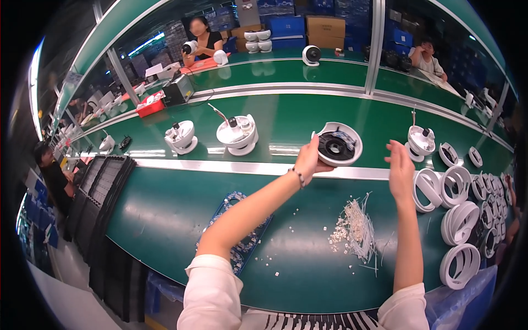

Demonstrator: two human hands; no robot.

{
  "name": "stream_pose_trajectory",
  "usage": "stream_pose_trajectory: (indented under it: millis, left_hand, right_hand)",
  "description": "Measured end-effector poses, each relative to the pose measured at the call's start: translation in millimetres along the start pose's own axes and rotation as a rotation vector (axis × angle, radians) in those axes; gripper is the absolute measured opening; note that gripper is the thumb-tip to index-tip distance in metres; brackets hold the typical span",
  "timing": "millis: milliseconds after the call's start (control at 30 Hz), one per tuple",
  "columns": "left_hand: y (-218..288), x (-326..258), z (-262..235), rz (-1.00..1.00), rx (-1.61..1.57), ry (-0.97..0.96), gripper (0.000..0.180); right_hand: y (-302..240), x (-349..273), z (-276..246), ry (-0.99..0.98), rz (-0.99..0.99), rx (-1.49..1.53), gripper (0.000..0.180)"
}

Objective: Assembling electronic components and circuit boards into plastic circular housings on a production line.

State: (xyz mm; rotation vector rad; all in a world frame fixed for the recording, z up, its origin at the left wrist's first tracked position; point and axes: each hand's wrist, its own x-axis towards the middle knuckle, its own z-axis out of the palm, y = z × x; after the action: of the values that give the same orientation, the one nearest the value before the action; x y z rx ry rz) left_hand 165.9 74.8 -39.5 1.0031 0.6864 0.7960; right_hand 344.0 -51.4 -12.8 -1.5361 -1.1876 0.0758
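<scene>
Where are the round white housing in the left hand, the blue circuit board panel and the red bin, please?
Round white housing [340, 163]: head view, lower rim.
Blue circuit board panel [254, 241]: head view, uncovered right part.
Red bin [149, 110]: head view, front wall.

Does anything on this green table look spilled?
Yes, a heap of small cream pieces and thin whitish strips lies loose on the green table, right of the blue circuit boards. It looks spilled, with stray pieces around and no container.
</scene>
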Motion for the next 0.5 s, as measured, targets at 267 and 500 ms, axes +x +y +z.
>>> stream_pose_trajectory:
  millis: [267,500]
  left_hand:
    - [-24.7,102.8,-48.4,-0.15,-0.095,0.156,0.056]
    - [-18.0,104.0,-84.0,-0.257,0.206,0.133,0.067]
  right_hand:
    - [16.4,-29.2,-76.5,0.144,-0.045,0.013,0.032]
    - [58.1,-67.9,-50.6,-0.001,0.011,-0.017,0.025]
